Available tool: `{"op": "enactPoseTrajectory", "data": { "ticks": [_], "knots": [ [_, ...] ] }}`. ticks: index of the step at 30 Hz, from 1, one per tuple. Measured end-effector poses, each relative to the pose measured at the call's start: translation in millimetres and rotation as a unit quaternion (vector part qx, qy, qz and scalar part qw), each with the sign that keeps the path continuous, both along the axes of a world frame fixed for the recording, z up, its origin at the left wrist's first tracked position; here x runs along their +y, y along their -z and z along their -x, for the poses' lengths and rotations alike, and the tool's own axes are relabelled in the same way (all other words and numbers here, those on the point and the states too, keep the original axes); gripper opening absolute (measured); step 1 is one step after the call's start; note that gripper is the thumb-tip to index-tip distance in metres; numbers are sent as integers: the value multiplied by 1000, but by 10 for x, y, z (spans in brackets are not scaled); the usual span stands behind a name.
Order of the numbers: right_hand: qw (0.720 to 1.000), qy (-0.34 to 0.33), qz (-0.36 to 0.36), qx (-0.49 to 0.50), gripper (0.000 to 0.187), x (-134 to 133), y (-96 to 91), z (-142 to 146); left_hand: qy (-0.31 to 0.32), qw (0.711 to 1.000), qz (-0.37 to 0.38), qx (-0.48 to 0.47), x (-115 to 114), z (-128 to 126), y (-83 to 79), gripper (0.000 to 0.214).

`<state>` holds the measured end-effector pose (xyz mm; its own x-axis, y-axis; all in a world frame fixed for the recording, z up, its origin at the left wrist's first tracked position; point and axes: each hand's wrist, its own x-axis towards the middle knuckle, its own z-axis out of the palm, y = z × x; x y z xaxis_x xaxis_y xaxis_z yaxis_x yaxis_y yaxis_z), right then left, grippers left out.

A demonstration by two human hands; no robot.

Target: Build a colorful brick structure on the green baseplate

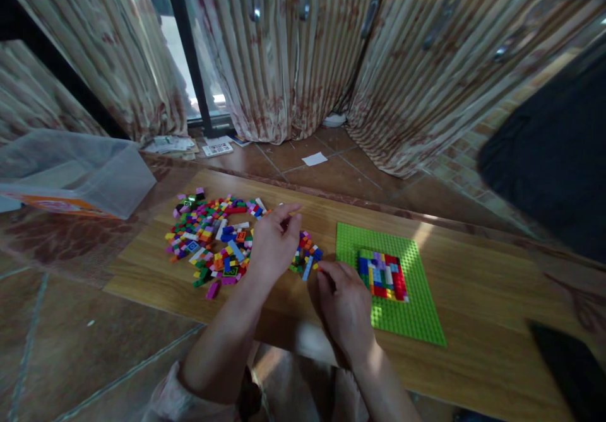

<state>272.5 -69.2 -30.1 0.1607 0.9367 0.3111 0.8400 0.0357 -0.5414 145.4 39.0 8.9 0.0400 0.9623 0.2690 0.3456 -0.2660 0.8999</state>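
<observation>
A pile of small coloured bricks (213,239) lies on a low wooden board (473,283). My left hand (274,242) hovers over the pile's right part, fingers curled and pinched on a small piece I cannot make out. My right hand (343,302) rests on the board just left of a green baseplate (402,321), fingers closed, with a small orange brick (318,268) at its fingertips. A block of coloured bricks (383,275) is fixed on the baseplate. A few more loose bricks (307,258) lie between my hands.
A clear plastic bag with an orange box (71,176) lies at the left on the tiled floor. Striped curtains (293,50) hang behind, with papers (189,146) below the window. A dark shape (549,151) fills the right side.
</observation>
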Motion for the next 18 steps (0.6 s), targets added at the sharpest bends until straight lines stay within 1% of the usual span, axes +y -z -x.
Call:
{"op": "enactPoseTrajectory", "data": {
  "ticks": [5,9,12,14,18],
  "knots": [
    [999,8,-31,29,23,34,-13,73,6,1000,3,1,-7,12,-9,29],
    [998,-43,-36,27,34,28,-27,140,6,1000,1,-3,-7,16,-4,28],
    [997,-71,-26,10,29,31,-9,160,10,1000,4,-3,-6,23,6,27],
    [997,-68,-29,12,25,40,14,148,10,1000,3,-10,-5,29,13,27],
    [998,-51,-45,18,25,63,50,91,6,1000,5,-26,0,42,18,26]
  ]
}}
